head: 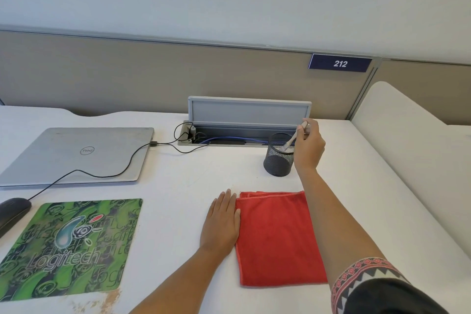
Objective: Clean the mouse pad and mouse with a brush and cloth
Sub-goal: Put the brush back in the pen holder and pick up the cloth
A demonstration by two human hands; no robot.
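A green printed mouse pad (68,247) lies at the front left of the white desk, its near corner worn. A black mouse (11,211) sits just off its left edge. A folded red cloth (277,239) lies flat at the front centre. My left hand (221,224) rests flat on the desk with straight fingers, touching the cloth's left edge. My right hand (309,146) pinches the handle of a small white brush (293,139), whose bristle end is inside a black mesh cup (277,160).
A closed silver laptop (76,155) lies at the back left with a black cable (107,173) trailing across it toward the mouse. An open grey cable box (247,115) with blue wires stands behind the cup. A white padded ledge (407,160) runs along the right.
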